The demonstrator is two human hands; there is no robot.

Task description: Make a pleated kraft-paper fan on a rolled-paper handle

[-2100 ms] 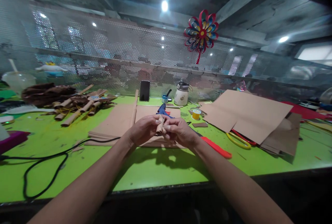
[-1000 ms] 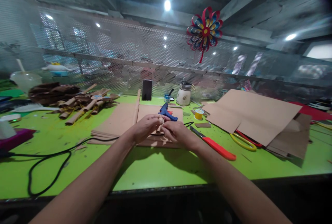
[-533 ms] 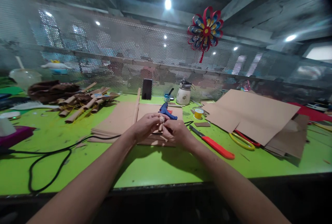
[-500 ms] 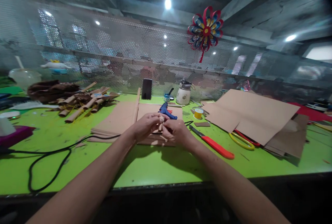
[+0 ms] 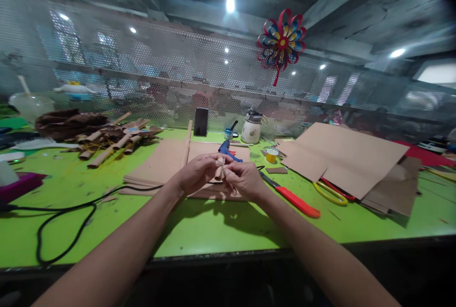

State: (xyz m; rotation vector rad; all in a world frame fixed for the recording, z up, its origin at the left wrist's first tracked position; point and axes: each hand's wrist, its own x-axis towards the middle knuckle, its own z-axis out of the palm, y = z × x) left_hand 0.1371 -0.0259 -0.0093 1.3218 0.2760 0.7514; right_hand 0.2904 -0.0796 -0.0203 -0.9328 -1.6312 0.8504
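Note:
Between my two hands is a small brown paper tube (image 5: 218, 173), its near end pointing down toward me. My left hand (image 5: 195, 170) pinches its upper part from the left. From the right, the fingers of my right hand (image 5: 245, 180) close on its side; whether they also grip a thin strip there I cannot make out. Just beyond my fingertips lies a blue hot glue gun (image 5: 228, 149). Both hands hover over a stack of brown kraft paper sheets (image 5: 153, 164), on which a long rolled paper stick (image 5: 187, 143) lies.
A red-handled utility knife (image 5: 297, 201), a yellow spool (image 5: 271, 156) and scissors (image 5: 331, 195) under large paper sheets (image 5: 349, 148) lie to the right. Finished-looking paper tubes (image 5: 107, 153) are heaped left. A black cable (image 5: 67, 210) loops front left. Behind stand a phone (image 5: 201, 122) and a bottle (image 5: 251, 127).
The fingers of my right hand have shifted along the tube, which now shows more of its near end than half a second ago. The view has swung slightly. Other things stay put.

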